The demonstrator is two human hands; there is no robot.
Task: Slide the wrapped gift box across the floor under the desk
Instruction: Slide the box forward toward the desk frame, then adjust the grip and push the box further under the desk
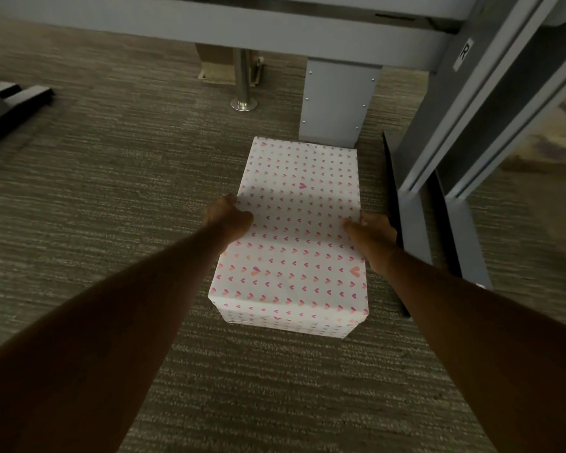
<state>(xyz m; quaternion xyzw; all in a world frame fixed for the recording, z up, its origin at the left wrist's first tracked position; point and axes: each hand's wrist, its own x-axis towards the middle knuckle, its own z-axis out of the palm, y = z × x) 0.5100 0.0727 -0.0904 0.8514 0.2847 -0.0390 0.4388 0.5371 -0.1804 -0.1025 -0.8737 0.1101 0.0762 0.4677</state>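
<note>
arms: both outstretched | left hand (pixel 229 217), right hand (pixel 371 228): gripping

Grey-brown striped carpet (pixel 118 165) is covering the floor, dim light. Grey metal frame (pixel 209 27) is spanning the top, its boxy leg (pixel 337 106) standing on the carpet. Chrome post (pixel 242 83) is standing behind; dark base (pixel 17 96) is sitting far left.

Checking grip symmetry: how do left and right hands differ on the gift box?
The left hand sits slightly farther forward on the gift box than the right hand. The left has bare carpet beside it; the right is close to the desk's grey foot. Both grip the box's long side edges, thumbs on top.
</note>
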